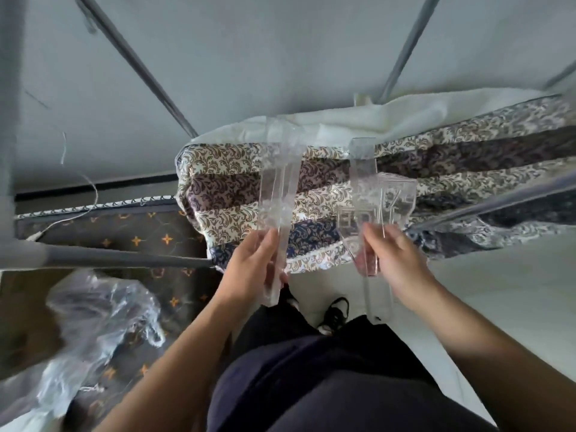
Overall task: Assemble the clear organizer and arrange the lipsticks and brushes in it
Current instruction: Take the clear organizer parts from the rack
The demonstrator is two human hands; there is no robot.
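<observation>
My left hand (254, 269) grips the lower end of a long clear organizer panel (280, 182), which stands nearly upright in front of the patterned bedding. My right hand (394, 260) holds a second clear organizer piece (378, 198), wider, with moulded slots and a narrow tab rising at its top. The two clear pieces are apart, about a hand's width between them. No lipsticks or brushes are in view.
A folded paisley quilt (436, 169) with a white sheet lies on a bed ahead. Grey metal frame bars (124, 260) cross left and right. A crumpled clear plastic bag (93, 332) lies on a patterned mattress (149, 241) at lower left. My legs and shoes are below.
</observation>
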